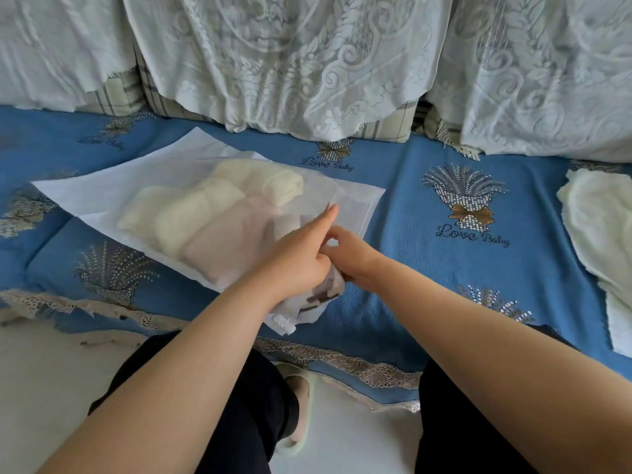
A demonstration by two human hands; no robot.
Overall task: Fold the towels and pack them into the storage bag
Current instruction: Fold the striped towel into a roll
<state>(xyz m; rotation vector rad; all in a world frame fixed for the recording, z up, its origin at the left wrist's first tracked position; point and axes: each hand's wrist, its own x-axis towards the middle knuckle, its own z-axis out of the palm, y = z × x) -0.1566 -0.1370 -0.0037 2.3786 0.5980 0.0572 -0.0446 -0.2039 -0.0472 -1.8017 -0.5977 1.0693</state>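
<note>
A translucent white storage bag (102, 189) lies flat on the blue sofa seat. Several folded towels, cream and pale pink, show through it (212, 213). At the bag's near open edge my left hand (301, 254) pinches the bag film, its index finger pointing away. My right hand (349, 254) sits just beside it, fingers curled on the same edge of the bag, above a brown-and-white patterned towel (318, 297) inside the mouth. A loose cream towel (602, 227) lies spread at the far right of the seat.
The blue sofa cover (444, 268) with printed bouquets has a lace trim along its front edge. White lace-covered cushions (307, 63) line the back. My knees in dark trousers and a slipper (297, 415) are on the pale floor below.
</note>
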